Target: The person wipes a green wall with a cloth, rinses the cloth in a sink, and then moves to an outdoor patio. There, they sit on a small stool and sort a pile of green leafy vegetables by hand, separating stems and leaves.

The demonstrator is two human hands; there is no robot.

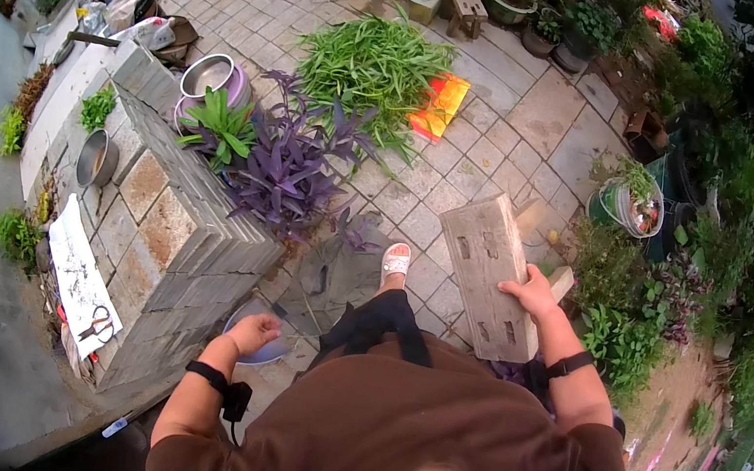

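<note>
My right hand (532, 295) grips a weathered wooden stool (479, 270) by the edge of its seat, thumb on top. The plank seat is tilted, with mortise slots at both ends, and parts of its pale legs (535, 216) show past the edge. My left hand (256, 333) hangs at my left with its fingers curled and nothing visible in them. Below that hand is a pale purple basin (264, 347), partly hidden. My foot in a white sandal (396, 261) stands on the paving between the stool and a purple-leaved plant (291, 170).
Stacked paving blocks (192, 280) stand at left, bearing a metal bowl (97, 160), a white sheet (79, 270) and scissors (97, 324). Ahead lies a heap of green leafy stalks (373, 72) beside an orange-red packet (439, 106). A small wooden stool (466, 2) and a bucket (626, 205) stand beyond.
</note>
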